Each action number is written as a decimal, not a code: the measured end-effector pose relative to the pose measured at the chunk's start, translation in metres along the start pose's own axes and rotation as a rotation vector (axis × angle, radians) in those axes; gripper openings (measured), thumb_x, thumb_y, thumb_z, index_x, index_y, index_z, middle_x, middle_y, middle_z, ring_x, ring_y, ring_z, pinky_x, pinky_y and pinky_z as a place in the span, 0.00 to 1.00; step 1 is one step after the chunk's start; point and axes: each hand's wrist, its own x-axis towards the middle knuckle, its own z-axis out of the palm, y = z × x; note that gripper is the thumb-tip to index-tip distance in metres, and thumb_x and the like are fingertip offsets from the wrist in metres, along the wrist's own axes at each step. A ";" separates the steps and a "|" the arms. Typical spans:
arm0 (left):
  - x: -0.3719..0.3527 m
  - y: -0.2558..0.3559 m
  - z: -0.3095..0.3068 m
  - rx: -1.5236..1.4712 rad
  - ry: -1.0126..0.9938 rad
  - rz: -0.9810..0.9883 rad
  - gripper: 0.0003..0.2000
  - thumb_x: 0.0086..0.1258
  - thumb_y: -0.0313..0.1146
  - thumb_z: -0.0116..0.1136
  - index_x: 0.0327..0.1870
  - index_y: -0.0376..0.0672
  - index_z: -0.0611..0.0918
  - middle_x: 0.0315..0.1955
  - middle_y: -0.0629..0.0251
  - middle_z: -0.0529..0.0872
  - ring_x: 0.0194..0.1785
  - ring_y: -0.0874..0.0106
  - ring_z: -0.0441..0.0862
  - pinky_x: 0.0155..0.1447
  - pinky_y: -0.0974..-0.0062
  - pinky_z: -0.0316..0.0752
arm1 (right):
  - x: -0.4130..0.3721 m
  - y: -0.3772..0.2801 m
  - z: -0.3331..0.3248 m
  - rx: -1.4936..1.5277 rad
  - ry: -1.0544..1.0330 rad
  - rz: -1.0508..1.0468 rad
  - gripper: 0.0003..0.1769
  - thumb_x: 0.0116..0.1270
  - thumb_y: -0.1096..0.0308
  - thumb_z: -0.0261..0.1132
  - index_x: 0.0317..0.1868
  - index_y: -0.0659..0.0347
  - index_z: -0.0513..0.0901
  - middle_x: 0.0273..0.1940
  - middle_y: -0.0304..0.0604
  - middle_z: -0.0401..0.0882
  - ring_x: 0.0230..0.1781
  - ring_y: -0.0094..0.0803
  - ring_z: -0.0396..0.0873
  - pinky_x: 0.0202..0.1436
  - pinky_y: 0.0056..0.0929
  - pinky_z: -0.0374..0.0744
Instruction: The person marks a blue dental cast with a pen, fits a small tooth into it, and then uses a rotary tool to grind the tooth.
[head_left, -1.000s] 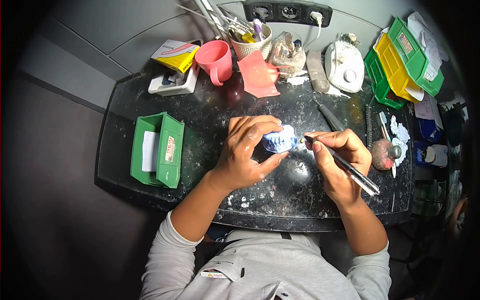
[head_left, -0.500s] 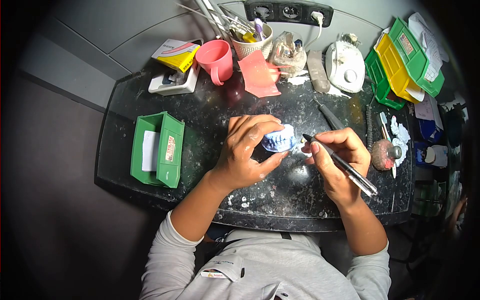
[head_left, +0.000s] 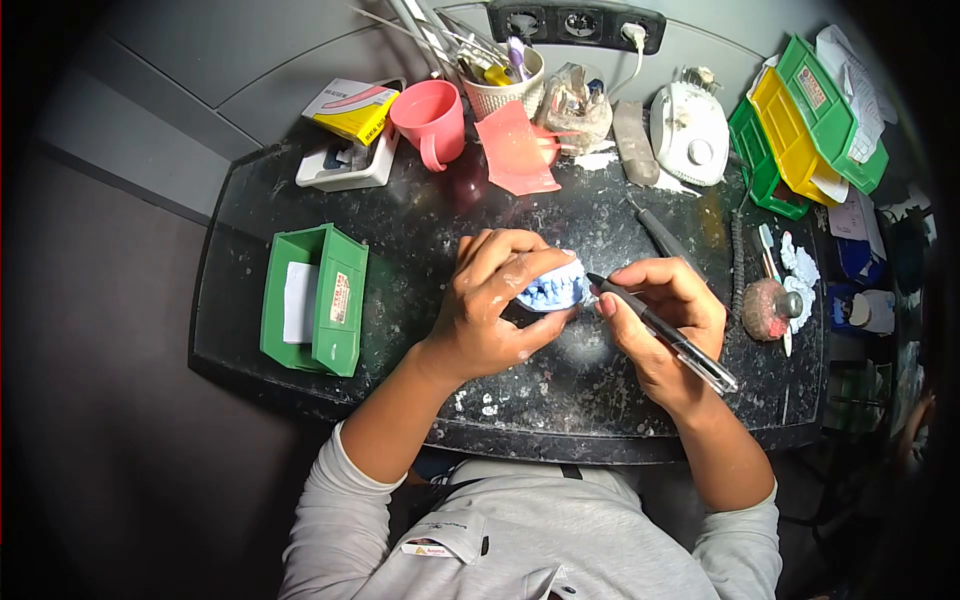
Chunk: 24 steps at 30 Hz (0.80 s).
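A pale blue dental cast with rows of teeth is gripped by my left hand, fingers over its top and thumb along its underside. Between the thumb and fingers of my right hand is a black and silver pen. Its tip points left and sits right at the cast's right side. Both hands are over the middle of the black worktop, which is speckled with white residue. The cast's left part is hidden behind my left fingers.
On the left stands a green bin holding paper. At the back are a pink mug, a pink wax sheet and a white device. A grey handpiece lies beyond my right hand, near a glass bottle.
My right hand has moved left, bringing the pen tip to the cast. The cast has turned slightly in my left hand, so its teeth show from another angle.
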 end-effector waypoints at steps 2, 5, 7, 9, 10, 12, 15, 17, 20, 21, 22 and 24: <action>-0.001 -0.002 0.002 0.001 0.005 0.007 0.27 0.52 0.30 0.81 0.57 0.47 0.88 0.47 0.62 0.88 0.47 0.61 0.84 0.54 0.63 0.73 | 0.000 0.001 0.000 -0.004 -0.006 -0.012 0.12 0.70 0.79 0.76 0.51 0.68 0.85 0.42 0.41 0.89 0.39 0.18 0.86 0.41 0.18 0.84; -0.004 -0.005 0.003 -0.002 0.010 0.009 0.28 0.51 0.30 0.82 0.58 0.48 0.88 0.46 0.62 0.86 0.46 0.61 0.84 0.54 0.63 0.73 | 0.000 0.003 0.001 0.025 -0.007 -0.030 0.12 0.70 0.79 0.76 0.51 0.69 0.85 0.45 0.44 0.90 0.41 0.21 0.88 0.44 0.21 0.86; -0.004 -0.005 0.003 -0.006 0.010 0.004 0.29 0.50 0.31 0.82 0.58 0.48 0.88 0.45 0.62 0.85 0.45 0.62 0.83 0.53 0.62 0.73 | 0.001 0.006 0.004 0.059 0.005 -0.068 0.11 0.70 0.79 0.76 0.50 0.69 0.86 0.48 0.48 0.91 0.44 0.25 0.90 0.48 0.24 0.88; -0.003 -0.003 0.002 -0.006 -0.002 -0.001 0.30 0.49 0.31 0.82 0.58 0.48 0.89 0.43 0.62 0.83 0.44 0.62 0.82 0.53 0.62 0.73 | 0.000 0.009 0.004 0.051 -0.004 -0.078 0.11 0.70 0.79 0.76 0.50 0.69 0.86 0.50 0.50 0.91 0.46 0.27 0.90 0.49 0.25 0.88; -0.004 -0.003 0.001 -0.006 -0.003 -0.001 0.30 0.49 0.31 0.82 0.58 0.48 0.89 0.43 0.62 0.83 0.44 0.62 0.82 0.53 0.62 0.73 | 0.000 0.010 0.005 0.042 -0.013 -0.087 0.10 0.70 0.79 0.76 0.49 0.69 0.87 0.52 0.52 0.92 0.48 0.28 0.90 0.51 0.26 0.89; -0.004 -0.003 0.000 0.012 -0.021 -0.021 0.29 0.46 0.29 0.82 0.56 0.46 0.90 0.45 0.60 0.86 0.43 0.66 0.87 0.55 0.67 0.74 | -0.001 0.007 0.004 0.027 -0.024 -0.066 0.10 0.69 0.80 0.76 0.49 0.69 0.87 0.52 0.54 0.92 0.48 0.29 0.90 0.51 0.27 0.88; -0.006 -0.003 0.001 0.008 -0.033 -0.028 0.30 0.46 0.29 0.82 0.57 0.47 0.90 0.45 0.61 0.86 0.42 0.67 0.86 0.55 0.67 0.74 | -0.002 0.008 0.004 -0.007 -0.037 -0.069 0.10 0.67 0.80 0.76 0.47 0.70 0.87 0.52 0.58 0.92 0.50 0.31 0.91 0.51 0.28 0.88; -0.006 -0.003 0.001 0.006 -0.030 -0.029 0.30 0.46 0.29 0.82 0.57 0.47 0.90 0.44 0.61 0.85 0.41 0.67 0.86 0.54 0.67 0.74 | -0.001 0.012 0.004 -0.028 -0.039 -0.094 0.09 0.66 0.80 0.76 0.45 0.70 0.87 0.51 0.60 0.92 0.51 0.33 0.91 0.51 0.28 0.88; -0.005 -0.002 0.001 0.009 -0.033 -0.033 0.31 0.45 0.29 0.82 0.58 0.47 0.90 0.43 0.62 0.84 0.40 0.67 0.84 0.53 0.67 0.74 | 0.000 0.015 0.004 -0.049 -0.032 -0.143 0.08 0.65 0.80 0.76 0.43 0.70 0.87 0.49 0.61 0.92 0.52 0.36 0.92 0.51 0.29 0.88; -0.005 -0.001 0.001 0.013 -0.039 -0.037 0.31 0.45 0.29 0.82 0.58 0.47 0.90 0.42 0.62 0.83 0.40 0.67 0.83 0.53 0.67 0.74 | 0.000 0.015 0.004 -0.062 -0.034 -0.153 0.08 0.65 0.80 0.76 0.42 0.70 0.87 0.48 0.62 0.93 0.52 0.37 0.92 0.52 0.29 0.88; -0.005 -0.001 0.001 0.013 -0.039 -0.037 0.31 0.45 0.29 0.82 0.58 0.47 0.90 0.42 0.62 0.83 0.40 0.67 0.83 0.53 0.67 0.74 | 0.000 0.015 0.004 -0.074 -0.037 -0.164 0.07 0.65 0.80 0.76 0.42 0.70 0.87 0.47 0.62 0.93 0.53 0.38 0.92 0.52 0.29 0.88; -0.005 -0.001 0.001 0.015 -0.048 -0.045 0.31 0.45 0.29 0.82 0.57 0.47 0.90 0.42 0.62 0.82 0.41 0.67 0.82 0.53 0.67 0.73 | 0.000 0.016 0.003 -0.076 -0.039 -0.157 0.07 0.65 0.79 0.77 0.41 0.70 0.87 0.47 0.62 0.93 0.52 0.37 0.92 0.51 0.29 0.88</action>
